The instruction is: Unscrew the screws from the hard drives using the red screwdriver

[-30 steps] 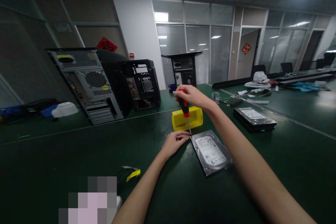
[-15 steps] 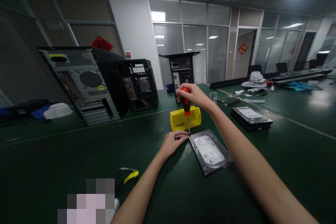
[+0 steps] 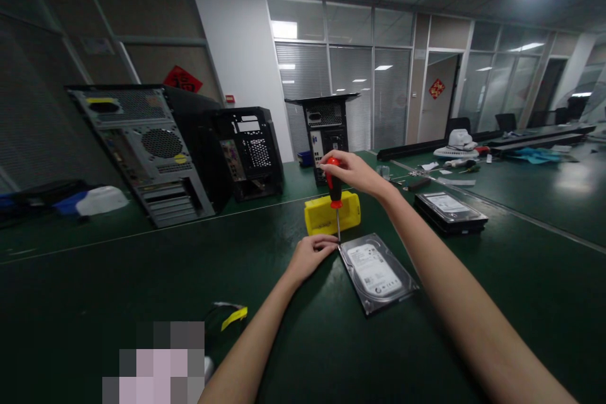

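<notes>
Upright over the far left corner of a hard drive (image 3: 374,271) stands a red and black screwdriver (image 3: 335,189). My right hand (image 3: 349,170) is closed round the top of its handle, and its tip meets the drive's corner. Close beside that tip, my left hand (image 3: 310,257) has its fingertips drawn together at the same corner; whatever they pinch is hidden. The drive lies flat on the green table (image 3: 180,284), its white label facing up. Just behind the screwdriver sits a yellow plastic tray (image 3: 322,213), tipped on its side.
Several computer cases line the back, including a large one (image 3: 156,145) at left and a black one (image 3: 331,132) behind my right hand. More hard drives (image 3: 449,211) are stacked at right. A yellow-tagged cable (image 3: 234,317) lies left of my left forearm.
The whole view has shifted very slightly. Both hands, the screwdriver and the hard drive keep nearly the same positions relative to each other.
</notes>
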Motion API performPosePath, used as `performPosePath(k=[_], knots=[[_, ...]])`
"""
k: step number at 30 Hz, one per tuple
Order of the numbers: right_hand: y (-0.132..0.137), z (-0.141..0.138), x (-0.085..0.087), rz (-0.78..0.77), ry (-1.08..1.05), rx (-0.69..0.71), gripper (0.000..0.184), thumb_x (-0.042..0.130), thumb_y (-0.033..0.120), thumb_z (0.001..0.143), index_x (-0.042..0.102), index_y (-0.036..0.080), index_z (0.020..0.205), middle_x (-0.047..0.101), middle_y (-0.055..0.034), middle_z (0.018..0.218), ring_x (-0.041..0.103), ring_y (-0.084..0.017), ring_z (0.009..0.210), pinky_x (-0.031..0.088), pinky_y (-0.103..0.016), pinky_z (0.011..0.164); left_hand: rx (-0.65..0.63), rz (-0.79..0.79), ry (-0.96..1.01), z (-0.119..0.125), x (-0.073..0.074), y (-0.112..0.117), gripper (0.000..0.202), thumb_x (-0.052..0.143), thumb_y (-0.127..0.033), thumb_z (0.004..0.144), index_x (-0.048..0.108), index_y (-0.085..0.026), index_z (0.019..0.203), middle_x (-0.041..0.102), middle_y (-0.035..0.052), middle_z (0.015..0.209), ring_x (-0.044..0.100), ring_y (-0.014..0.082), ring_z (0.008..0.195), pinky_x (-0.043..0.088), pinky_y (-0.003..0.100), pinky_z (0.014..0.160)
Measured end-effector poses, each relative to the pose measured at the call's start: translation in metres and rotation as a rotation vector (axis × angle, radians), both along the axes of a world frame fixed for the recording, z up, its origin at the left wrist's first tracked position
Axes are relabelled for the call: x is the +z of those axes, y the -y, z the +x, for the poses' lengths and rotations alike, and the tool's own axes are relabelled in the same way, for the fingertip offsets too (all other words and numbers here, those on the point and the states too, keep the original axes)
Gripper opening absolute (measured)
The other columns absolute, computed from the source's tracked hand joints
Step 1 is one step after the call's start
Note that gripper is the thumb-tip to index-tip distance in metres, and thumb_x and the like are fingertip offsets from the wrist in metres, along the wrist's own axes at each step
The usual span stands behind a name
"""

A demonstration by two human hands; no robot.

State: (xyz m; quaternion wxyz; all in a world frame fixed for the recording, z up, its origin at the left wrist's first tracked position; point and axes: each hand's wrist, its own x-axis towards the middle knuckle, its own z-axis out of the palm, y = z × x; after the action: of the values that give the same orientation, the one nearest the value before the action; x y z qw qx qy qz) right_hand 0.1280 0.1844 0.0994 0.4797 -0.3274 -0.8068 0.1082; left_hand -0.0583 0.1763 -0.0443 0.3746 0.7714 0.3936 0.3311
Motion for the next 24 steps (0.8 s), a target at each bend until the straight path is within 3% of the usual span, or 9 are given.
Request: performPosePath(k=[3, 7, 12, 18, 24], knots=[[0.001, -0.007, -0.001, 0.016, -0.006, 0.015, 0.028, 0.049, 0.042, 0.078, 0.057, 0.017, 0.088, 0.058, -0.0015, 0.079, 0.053, -0.015, 0.073, 0.04, -0.027, 0.071, 0.004, -0.002, 0.003, 0.001, 0.0, -0.001, 0.034, 0.058, -0.036, 0.072, 0.064, -0.013, 0.096, 0.068, 0.009, 0.092, 0.063, 0.0196, 0.084, 0.047, 0.028, 0.078], [0.005, -0.013, -0.004, 0.033, 0.029, 0.021, 0.03, 0.046, 0.043, 0.08, 0.051, 0.02, 0.098, 0.056, -0.0001, 0.08, 0.053, -0.014, 0.07, 0.04, -0.027, 0.069, -0.002, 0.002, 0.001, 0.001, -0.001, -0.002, 0.034, 0.057, -0.035, 0.073, 0.064, -0.012, 0.097, 0.068, 0.009, 0.091, 0.063, 0.0191, 0.083, 0.047, 0.028, 0.078], [0.009, -0.007, -0.004, -0.014, 0.09, -0.044, 0.029, 0.041, 0.036, 0.082, 0.045, 0.021, 0.107, 0.055, -0.0014, 0.086, 0.051, -0.015, 0.074, 0.038, -0.03, 0.072, -0.008, -0.001, 0.006, 0.0, -0.005, -0.003, 0.033, 0.057, -0.034, 0.073, 0.064, -0.012, 0.098, 0.068, 0.0091, 0.093, 0.063, 0.0193, 0.086, 0.047, 0.029, 0.08], [0.009, 0.0, 0.0, -0.061, 0.105, 0.047, 0.039, 0.048, 0.032, 0.079, 0.043, 0.018, 0.114, 0.05, -0.0004, 0.081, 0.048, -0.013, 0.068, 0.038, -0.026, 0.068, -0.002, -0.007, -0.001, 0.0, -0.004, -0.002, 0.033, 0.058, -0.034, 0.073, 0.064, -0.012, 0.098, 0.067, 0.009, 0.096, 0.062, 0.0187, 0.087, 0.046, 0.028, 0.08], [0.005, -0.008, -0.003, 0.011, 0.086, 0.013, 0.034, 0.057, 0.045, 0.071, 0.051, 0.017, 0.091, 0.052, 0.001, 0.076, 0.046, -0.013, 0.067, 0.036, -0.025, 0.064, -0.006, 0.011, -0.029, -0.001, 0.0, 0.002, 0.032, 0.057, -0.035, 0.074, 0.064, -0.012, 0.096, 0.066, 0.0088, 0.097, 0.062, 0.0185, 0.087, 0.046, 0.029, 0.081]])
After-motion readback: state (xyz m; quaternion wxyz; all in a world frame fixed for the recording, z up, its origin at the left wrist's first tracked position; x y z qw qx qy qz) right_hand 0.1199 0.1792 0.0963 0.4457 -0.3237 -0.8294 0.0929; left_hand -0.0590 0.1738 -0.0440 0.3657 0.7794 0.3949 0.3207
